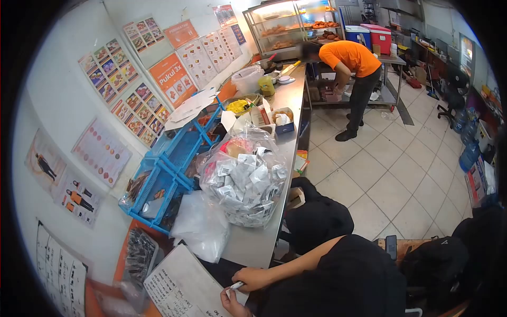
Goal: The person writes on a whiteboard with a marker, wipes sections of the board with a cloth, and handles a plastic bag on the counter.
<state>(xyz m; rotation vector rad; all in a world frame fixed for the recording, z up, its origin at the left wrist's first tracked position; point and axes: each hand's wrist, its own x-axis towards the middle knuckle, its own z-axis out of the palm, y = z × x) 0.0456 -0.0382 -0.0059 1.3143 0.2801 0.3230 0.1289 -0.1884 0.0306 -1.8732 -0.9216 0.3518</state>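
Note:
A white marker point(235, 286) lies between my two hands near the bottom of the view. My right hand point(252, 278) closes around one end of it, the forearm reaching in from the right. At the other end, the fingertips of my left hand point(233, 305) pinch the marker; the rest of that hand runs out of the frame. Beneath both hands is a tilted white board point(182, 277) with lines of dark handwriting. Beyond it, a clear plastic bag point(245, 182) full of small silver-white packets rests on the metal counter point(248, 245).
Blue plastic baskets point(161, 193) stand along the wall beside folded clear plastic bags point(199, 224). A person in an orange shirt point(351, 57) bends over a metal table farther off. Behind is a food display case point(280, 26). A phone point(391, 246) lies at the right.

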